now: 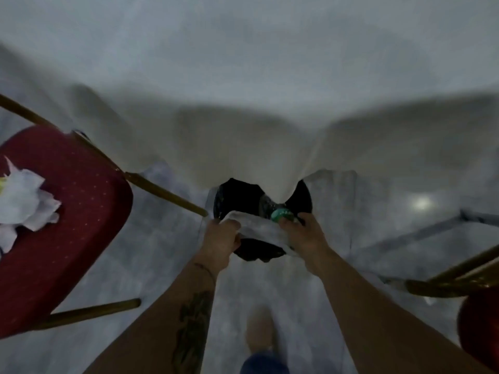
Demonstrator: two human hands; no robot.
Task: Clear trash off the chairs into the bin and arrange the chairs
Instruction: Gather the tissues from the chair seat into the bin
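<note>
Both my hands hover over a black bin point(244, 197) that stands on the floor under the hanging edge of a white tablecloth. My left hand point(221, 240) and my right hand point(301, 233) together grip a crumpled white paper point(260, 228) stretched between them above the bin's mouth. A green bottle cap point(280, 214) shows at my right hand's fingertips; the bottle itself is mostly hidden. At the left a red padded chair point(73, 211) with gold legs carries crumpled white paper trash point(23, 203) on its seat.
The white tablecloth point(243, 117) fills the upper view and drapes down in front of the bin. Part of a second red chair with a gold frame point(459, 282) pokes in at the lower right. My foot point(260, 330) stands on the pale floor.
</note>
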